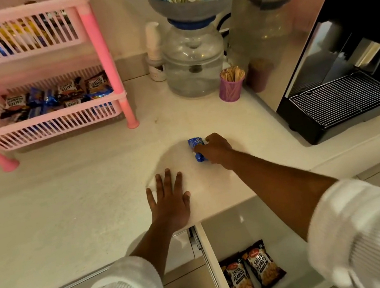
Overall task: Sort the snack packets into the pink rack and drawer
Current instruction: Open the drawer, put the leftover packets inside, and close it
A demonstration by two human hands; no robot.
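A small blue snack packet [196, 148] lies on the white counter [79, 201], and my right hand [215, 150] is closed around its right side. My left hand [170, 202] rests flat on the counter near the front edge, fingers spread, holding nothing. The pink rack [100, 45] stands at the back left; its lower shelf holds several salted peanut packets [67, 88] and blue packets [45, 98], and the upper shelf holds more packets behind its slats. Below the counter the drawer [211, 262] is pulled out with two salted peanut packets [253, 269] lying inside.
A water dispenser jar [194, 59] with a floral-covered bottle stands at the back, a white bottle [154, 51] beside it. A purple cup of wooden sticks [230, 86] sits next to a black coffee machine [343, 96] on the right.
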